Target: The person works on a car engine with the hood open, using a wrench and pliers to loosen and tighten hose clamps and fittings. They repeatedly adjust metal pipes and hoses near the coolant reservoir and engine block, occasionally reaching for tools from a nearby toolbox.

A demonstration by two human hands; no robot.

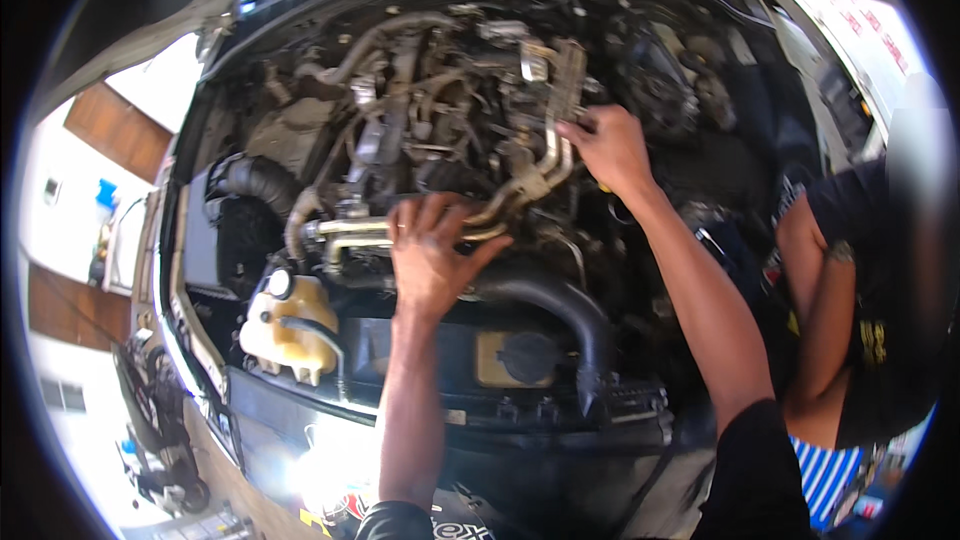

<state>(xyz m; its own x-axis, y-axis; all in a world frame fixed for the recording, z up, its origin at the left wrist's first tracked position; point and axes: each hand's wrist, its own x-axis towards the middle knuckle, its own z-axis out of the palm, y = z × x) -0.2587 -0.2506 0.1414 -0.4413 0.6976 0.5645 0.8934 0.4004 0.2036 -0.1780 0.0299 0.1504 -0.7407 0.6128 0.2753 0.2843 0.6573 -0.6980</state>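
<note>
A bent set of metal pipes [532, 183] runs along the front of the engine [430, 105], then turns up toward the back on the right. My left hand [432, 255] lies over the front stretch, fingers curled around the pipes and thumb out to the right. At the upright stretch, my right hand [612, 150] pinches the pipes between thumb and fingers. The undersides of both grips are hidden. A thick black hose [560, 305] curves just in front of the pipes, close to my left thumb.
A yellowed coolant tank [290, 325] stands at the front left, beside a ribbed black air duct [258, 178]. Another person [850, 310] is close on the right, arms bent. The raised hood borders the top; a motorcycle [165, 430] stands at the lower left.
</note>
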